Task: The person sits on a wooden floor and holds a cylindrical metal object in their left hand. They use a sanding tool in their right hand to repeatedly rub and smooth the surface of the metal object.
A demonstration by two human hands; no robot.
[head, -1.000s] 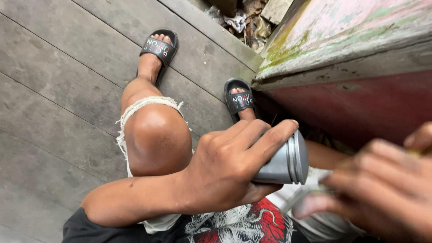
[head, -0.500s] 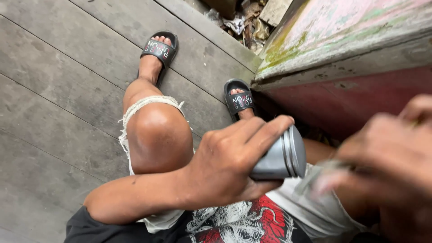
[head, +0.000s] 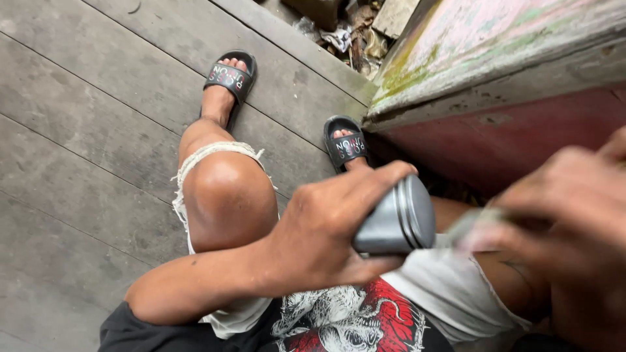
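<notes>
Now our left hand (head: pixel 326 241) keeps its grip wrapped round the grey metal can (head: pixel 391 221), unmoved; our blurred right hand (head: pixel 567 221), raised higher, pinches a pale scrap (head: pixel 473 228) beside the mossy wooden ledge (head: pixel 495 72).

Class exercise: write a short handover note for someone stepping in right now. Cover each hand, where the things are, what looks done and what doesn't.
Left hand: wrapped around the grey ribbed metal cylinder, held on its side above the lap.
Right hand: blurred, close to the cylinder's flat end, pinching a small pale object too smeared to identify.
Done: cylinder is in hand.
Left: the pale object does not touch the cylinder yet.
Surroundings: the weathered red wooden bench stands to the right.
</notes>
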